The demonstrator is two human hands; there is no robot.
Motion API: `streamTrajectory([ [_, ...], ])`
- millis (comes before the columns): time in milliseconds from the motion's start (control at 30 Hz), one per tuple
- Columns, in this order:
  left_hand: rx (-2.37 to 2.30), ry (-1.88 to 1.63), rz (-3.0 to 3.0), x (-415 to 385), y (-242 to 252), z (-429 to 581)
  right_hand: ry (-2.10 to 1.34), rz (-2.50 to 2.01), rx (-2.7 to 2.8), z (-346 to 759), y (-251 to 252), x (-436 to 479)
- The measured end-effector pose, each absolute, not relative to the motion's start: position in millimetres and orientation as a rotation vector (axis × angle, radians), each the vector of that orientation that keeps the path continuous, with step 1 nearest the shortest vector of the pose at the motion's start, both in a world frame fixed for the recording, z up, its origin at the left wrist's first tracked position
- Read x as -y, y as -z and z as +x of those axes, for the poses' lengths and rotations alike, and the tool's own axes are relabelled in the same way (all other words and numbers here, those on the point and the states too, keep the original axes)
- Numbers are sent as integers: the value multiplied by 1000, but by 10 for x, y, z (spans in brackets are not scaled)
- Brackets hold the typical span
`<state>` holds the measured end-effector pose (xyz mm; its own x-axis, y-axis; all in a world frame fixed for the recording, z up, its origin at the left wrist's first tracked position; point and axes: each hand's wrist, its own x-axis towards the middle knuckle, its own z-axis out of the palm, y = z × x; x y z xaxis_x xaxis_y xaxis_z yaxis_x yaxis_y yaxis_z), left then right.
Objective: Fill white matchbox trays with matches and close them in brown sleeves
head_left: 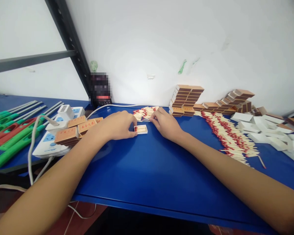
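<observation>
A small white matchbox tray (142,132) lies on the blue table with a row of red-tipped matches (140,128) in it. My left hand (121,125) grips the left end of this tray between thumb and fingers. Just behind the tray is a loose pile of matches (144,113). At the right side of that pile, my right hand (164,123) has its thumb and fingers pinched together; whatever is between the fingertips is too small to make out.
Stacked matchboxes (186,98) stand against the wall, with more matchboxes (227,101) to their right. A long bed of matches (229,137) and white empty trays (264,129) lie at right. At left are boxes (67,134), a power strip (47,143) and green lighters (13,147).
</observation>
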<state>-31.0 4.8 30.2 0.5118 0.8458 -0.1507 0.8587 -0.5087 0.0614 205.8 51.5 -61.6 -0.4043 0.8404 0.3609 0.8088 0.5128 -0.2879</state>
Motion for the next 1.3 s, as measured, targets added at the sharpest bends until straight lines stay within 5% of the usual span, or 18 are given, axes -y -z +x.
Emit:
streamTrajectory([
  [1300,-1462,87,2642,-65,-244,-294,-290,-1128,2393,1957,445,-296],
])
